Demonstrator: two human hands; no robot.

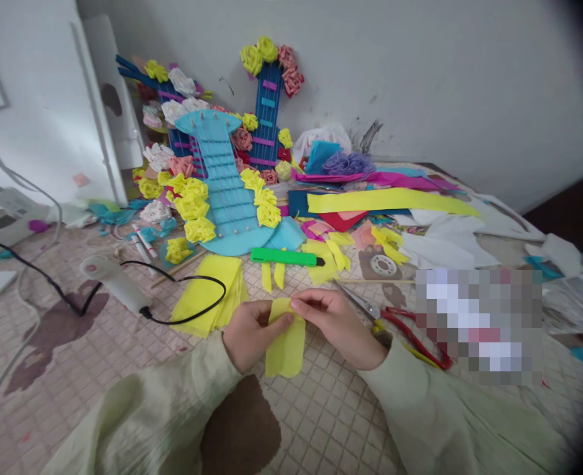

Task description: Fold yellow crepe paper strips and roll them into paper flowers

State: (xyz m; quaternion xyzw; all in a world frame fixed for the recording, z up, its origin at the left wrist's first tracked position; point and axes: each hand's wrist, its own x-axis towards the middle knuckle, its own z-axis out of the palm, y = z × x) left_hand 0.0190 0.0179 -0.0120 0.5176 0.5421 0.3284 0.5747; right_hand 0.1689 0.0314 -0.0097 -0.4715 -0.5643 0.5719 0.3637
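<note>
A small yellow paper piece (286,343) hangs between both hands near the front middle of the table. My left hand (249,333) pinches its upper left edge with thumb and fingers closed. My right hand (338,326) grips its top right edge, fingers curled over the paper. Just behind the hands lie a stack of yellow paper sheets (212,290), a green cutter (284,257) and several loose yellow strips (272,276).
Red-handled scissors (400,326) lie right of my right hand. A white glue gun (116,284) with a black cord (192,313) sits at the left. A blue craft piece with yellow paper flowers (227,198) and piles of coloured paper (385,201) fill the back.
</note>
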